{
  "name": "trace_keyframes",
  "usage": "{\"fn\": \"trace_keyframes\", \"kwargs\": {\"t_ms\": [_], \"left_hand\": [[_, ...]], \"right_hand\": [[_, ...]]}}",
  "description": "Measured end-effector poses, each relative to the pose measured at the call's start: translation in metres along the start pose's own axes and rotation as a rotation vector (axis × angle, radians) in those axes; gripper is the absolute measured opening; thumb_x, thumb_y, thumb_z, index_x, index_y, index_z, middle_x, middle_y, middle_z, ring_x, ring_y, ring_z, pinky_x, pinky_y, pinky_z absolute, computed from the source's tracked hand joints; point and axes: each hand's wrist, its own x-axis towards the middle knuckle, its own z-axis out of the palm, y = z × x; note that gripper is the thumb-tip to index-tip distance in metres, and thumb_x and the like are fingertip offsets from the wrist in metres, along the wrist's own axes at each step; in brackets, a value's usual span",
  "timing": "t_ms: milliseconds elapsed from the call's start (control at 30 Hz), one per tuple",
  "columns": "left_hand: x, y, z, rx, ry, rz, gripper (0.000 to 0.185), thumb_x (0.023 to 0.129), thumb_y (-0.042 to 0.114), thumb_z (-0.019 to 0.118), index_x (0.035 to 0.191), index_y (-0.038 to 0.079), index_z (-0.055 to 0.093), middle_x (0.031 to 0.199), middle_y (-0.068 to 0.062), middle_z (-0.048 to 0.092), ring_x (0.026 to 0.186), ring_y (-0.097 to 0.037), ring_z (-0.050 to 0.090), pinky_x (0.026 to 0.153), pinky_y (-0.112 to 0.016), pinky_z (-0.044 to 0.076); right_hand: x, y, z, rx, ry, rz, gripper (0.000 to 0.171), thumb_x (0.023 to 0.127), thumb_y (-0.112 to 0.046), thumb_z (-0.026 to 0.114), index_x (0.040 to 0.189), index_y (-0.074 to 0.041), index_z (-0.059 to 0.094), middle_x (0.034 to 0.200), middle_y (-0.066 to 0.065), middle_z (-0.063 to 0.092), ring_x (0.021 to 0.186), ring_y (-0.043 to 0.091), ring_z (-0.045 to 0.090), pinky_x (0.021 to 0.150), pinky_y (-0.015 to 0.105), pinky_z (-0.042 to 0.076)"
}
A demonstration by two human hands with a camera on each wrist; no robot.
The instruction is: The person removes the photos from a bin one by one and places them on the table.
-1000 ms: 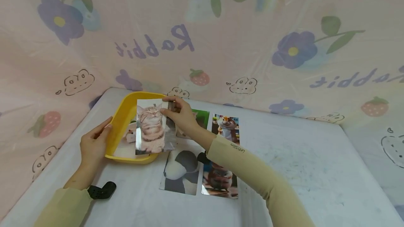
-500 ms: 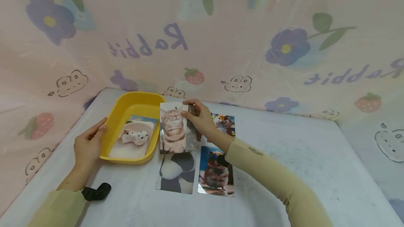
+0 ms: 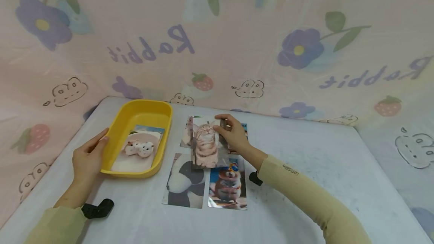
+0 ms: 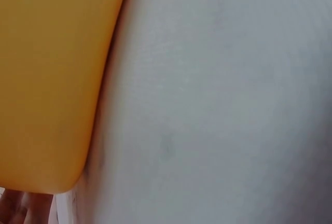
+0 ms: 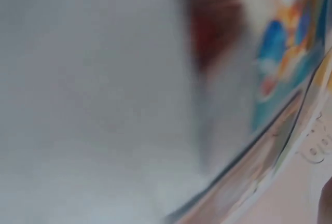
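Observation:
My right hand (image 3: 234, 134) pinches the top right corner of a cat photo (image 3: 205, 146) and holds it just above the photos laid on the white table (image 3: 305, 161). Below it lie a panda photo (image 3: 185, 180) and a hamster photo (image 3: 228, 184); two more photos behind it are mostly hidden. My left hand (image 3: 89, 157) rests with straight fingers against the left wall of a yellow tray (image 3: 142, 113), seen close up as the tray (image 4: 46, 79) in the left wrist view. In the tray lies a photo of two small animals (image 3: 138, 150). The right wrist view is blurred, showing a photo edge (image 5: 280, 79).
A pink floral cloth backdrop (image 3: 237, 40) rises right behind the table and round its left side. Bare table surface stretches to the right of the photos. Black wrist straps (image 3: 98, 209) sit at both cuffs.
My right hand has carried the cat photo rightward, from over the tray to above the photos on the table. The tray's photo of two small animals is now uncovered. My left hand stays on the tray.

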Motion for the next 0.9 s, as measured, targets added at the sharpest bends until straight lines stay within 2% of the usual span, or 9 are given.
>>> {"fn": "trace_keyframes", "kwargs": {"t_ms": [200, 367, 500, 733, 900], "left_hand": [[0.0, -0.001, -0.001, 0.009, -0.007, -0.013, 0.04, 0.094, 0.049, 0.052, 0.134, 0.039, 0.053, 0.141, 0.011, 0.051, 0.12, 0.0, 0.047, 0.088, -0.004, 0.04], [0.0, -0.001, -0.002, -0.001, -0.008, -0.007, 0.04, 0.094, 0.047, 0.053, 0.133, 0.039, 0.053, 0.139, 0.015, 0.053, 0.118, 0.002, 0.047, 0.083, -0.001, 0.039], [0.001, -0.001, -0.003, -0.003, -0.005, 0.009, 0.04, 0.094, 0.046, 0.054, 0.133, 0.038, 0.054, 0.138, 0.015, 0.053, 0.118, 0.003, 0.047, 0.08, 0.0, 0.038], [0.001, -0.002, -0.001, -0.011, -0.015, 0.012, 0.04, 0.095, 0.045, 0.052, 0.134, 0.037, 0.053, 0.14, 0.014, 0.051, 0.122, 0.002, 0.046, 0.084, 0.0, 0.038], [0.0, -0.001, -0.001, 0.004, -0.013, 0.014, 0.04, 0.096, 0.045, 0.051, 0.135, 0.036, 0.052, 0.142, 0.012, 0.05, 0.122, 0.001, 0.046, 0.086, -0.001, 0.039]], "right_hand": [[-0.006, 0.006, -0.017, -0.062, 0.023, -0.003, 0.036, 0.093, -0.017, 0.064, 0.127, -0.011, 0.057, 0.096, 0.014, 0.06, 0.077, 0.018, 0.06, 0.06, 0.026, 0.043], [-0.01, 0.01, -0.032, -0.088, 0.049, 0.033, 0.037, 0.093, -0.019, 0.064, 0.128, -0.01, 0.057, 0.109, 0.016, 0.059, 0.079, 0.016, 0.06, 0.062, 0.025, 0.045], [-0.013, 0.015, -0.045, -0.11, 0.07, 0.057, 0.038, 0.093, -0.019, 0.063, 0.13, -0.009, 0.056, 0.113, 0.017, 0.058, 0.079, 0.019, 0.063, 0.061, 0.026, 0.046], [-0.018, 0.024, -0.062, -0.154, 0.085, 0.038, 0.039, 0.093, -0.017, 0.064, 0.129, -0.006, 0.056, 0.113, 0.019, 0.06, 0.087, 0.029, 0.065, 0.065, 0.028, 0.051], [-0.02, 0.032, -0.074, -0.202, 0.096, 0.026, 0.038, 0.093, -0.018, 0.064, 0.129, -0.006, 0.056, 0.127, 0.017, 0.057, 0.104, 0.031, 0.06, 0.08, 0.038, 0.052]]}}
